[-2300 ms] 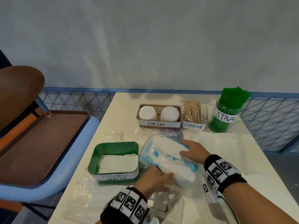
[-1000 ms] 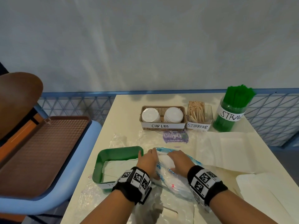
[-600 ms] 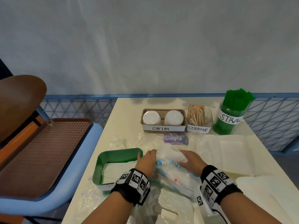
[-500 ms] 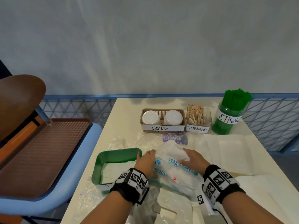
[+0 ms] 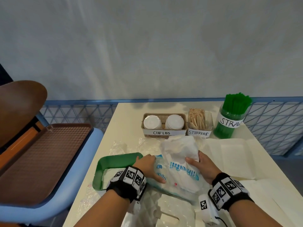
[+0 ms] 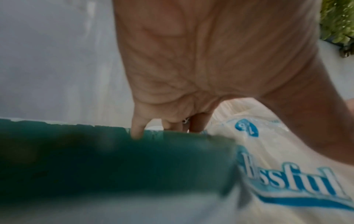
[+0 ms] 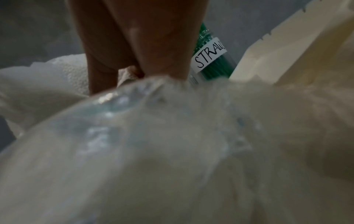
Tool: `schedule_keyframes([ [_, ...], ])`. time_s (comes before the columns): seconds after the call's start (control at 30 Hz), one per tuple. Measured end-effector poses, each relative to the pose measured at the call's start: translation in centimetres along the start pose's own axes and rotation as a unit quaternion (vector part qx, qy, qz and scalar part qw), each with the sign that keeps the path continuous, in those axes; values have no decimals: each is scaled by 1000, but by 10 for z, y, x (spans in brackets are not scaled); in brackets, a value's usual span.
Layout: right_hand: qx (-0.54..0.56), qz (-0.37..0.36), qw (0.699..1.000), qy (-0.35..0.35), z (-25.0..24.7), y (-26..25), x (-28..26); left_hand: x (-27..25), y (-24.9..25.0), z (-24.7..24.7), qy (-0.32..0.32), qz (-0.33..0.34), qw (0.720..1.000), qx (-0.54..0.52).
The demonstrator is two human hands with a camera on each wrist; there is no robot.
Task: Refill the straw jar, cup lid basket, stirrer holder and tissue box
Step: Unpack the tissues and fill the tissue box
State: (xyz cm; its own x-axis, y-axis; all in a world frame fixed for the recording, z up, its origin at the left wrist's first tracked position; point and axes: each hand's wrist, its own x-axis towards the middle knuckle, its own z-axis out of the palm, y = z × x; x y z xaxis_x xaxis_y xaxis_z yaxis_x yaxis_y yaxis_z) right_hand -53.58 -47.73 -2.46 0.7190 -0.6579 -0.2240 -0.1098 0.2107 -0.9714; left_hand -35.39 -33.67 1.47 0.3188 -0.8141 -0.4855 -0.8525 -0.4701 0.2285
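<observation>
— White tissues (image 5: 180,149), where are they from the head view?
— My right hand (image 5: 202,166) grips them above the tissue pack (image 5: 183,176).
— And the left wrist view?
— My left hand (image 6: 201,63) presses the pack, fingers (image 6: 138,130) nearly straight, beside the green tissue box (image 6: 114,159).
— Right wrist view?
— Fingers (image 7: 107,45) curl on tissues.

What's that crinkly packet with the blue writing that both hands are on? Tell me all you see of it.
The tissue packet is a soft clear-plastic wrapper with blue lettering, lying on the table just right of the green tissue box. White tissues bulge out of its open far end. The left hand presses its left side, while the right hand grips the tissue bundle.
</observation>
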Motion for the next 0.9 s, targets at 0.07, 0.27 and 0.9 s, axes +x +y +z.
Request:
schedule_keyframes([
  [0.07, 8, 1, 1000, -14, 0, 0, 0, 1, -1, -5, 8, 9, 999, -51],
  [0.27, 8, 0, 999, -48, 4, -1, 0, 0, 17, -35, 127, 74, 958, -246],
  [0.9, -71, -30, 997, -9, 0, -12, -5, -2, 47, -72, 224, 131, 946, -197],
])
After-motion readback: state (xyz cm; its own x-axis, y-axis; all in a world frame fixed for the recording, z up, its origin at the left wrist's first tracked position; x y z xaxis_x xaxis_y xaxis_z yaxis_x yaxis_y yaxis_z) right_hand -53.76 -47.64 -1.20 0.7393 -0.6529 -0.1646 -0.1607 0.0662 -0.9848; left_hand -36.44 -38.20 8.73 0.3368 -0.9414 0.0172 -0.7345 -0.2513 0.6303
